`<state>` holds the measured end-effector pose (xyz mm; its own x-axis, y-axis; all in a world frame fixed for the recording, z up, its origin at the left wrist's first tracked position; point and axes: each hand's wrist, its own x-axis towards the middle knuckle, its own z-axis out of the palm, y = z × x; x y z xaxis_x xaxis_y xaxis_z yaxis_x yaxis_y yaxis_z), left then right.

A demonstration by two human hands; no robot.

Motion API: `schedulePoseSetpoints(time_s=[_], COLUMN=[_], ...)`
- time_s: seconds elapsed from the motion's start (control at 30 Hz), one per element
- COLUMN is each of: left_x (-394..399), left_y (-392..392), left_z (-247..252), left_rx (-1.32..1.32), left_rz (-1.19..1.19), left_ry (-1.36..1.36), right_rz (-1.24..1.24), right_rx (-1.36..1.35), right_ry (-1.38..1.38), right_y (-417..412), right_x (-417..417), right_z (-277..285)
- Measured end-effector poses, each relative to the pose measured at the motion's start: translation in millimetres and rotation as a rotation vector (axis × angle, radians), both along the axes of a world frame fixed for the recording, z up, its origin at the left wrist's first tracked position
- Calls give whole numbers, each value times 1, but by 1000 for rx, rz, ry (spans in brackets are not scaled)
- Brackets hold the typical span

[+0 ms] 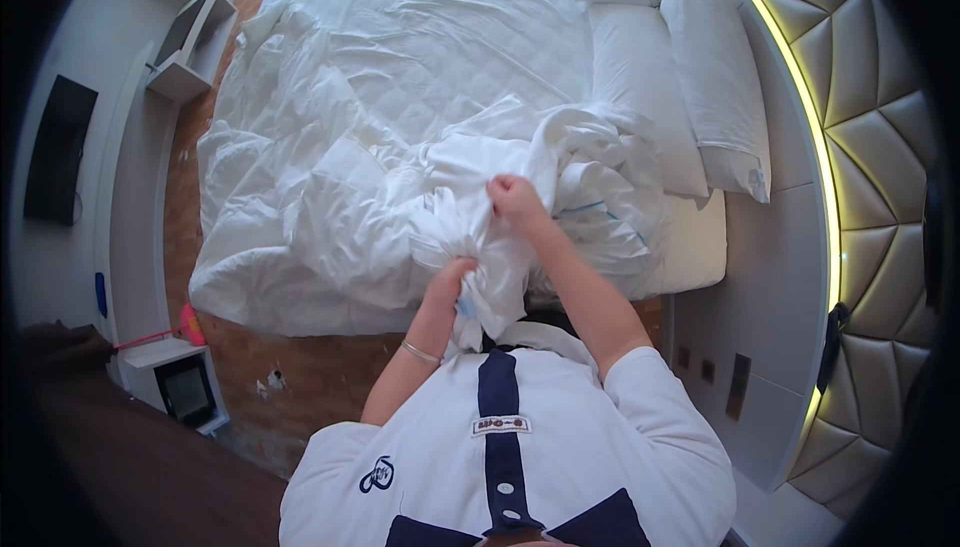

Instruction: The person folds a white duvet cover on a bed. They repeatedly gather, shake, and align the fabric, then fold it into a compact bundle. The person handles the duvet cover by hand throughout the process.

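White bed linen (487, 161) lies bunched along the near side of the bed, part of it gathered up against my body. My left hand (451, 281), with a bangle at the wrist, grips a bundled fold of this linen. Higher and to the right, my right hand (514, 198) is closed with its fingers curled at the linen; whether cloth is pinched inside it is hard to tell. A crumpled white duvet (337, 194) covers the left and near part of the mattress (697, 239). A blue-edged piece of linen (607, 213) lies crumpled right of my right hand.
White pillows (712, 74) lie at the right end of the bed, by a padded headboard wall (870, 157) with a lit strip. At the left are a wall-mounted television (61, 149), a low white cabinet (169, 352) and a pink object (193, 324). Scraps lie on the wooden floor (300, 367).
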<state>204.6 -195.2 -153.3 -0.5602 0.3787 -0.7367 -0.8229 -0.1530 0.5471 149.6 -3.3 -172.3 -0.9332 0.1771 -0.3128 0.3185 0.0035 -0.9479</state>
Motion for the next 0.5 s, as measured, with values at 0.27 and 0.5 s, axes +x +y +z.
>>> schedulePoseSetpoints(time_s=[0.27, 0.5], left_x=[-41, -17], left_y=[18, 76], left_z=[43, 45], left_rx=[385, 166], left_rz=[252, -203], left_ry=[90, 526], right_rz=[-68, 178], right_rx=[-552, -92], right_ry=[308, 33], right_y=[-25, 21], right_x=[56, 89], right_z=[66, 83])
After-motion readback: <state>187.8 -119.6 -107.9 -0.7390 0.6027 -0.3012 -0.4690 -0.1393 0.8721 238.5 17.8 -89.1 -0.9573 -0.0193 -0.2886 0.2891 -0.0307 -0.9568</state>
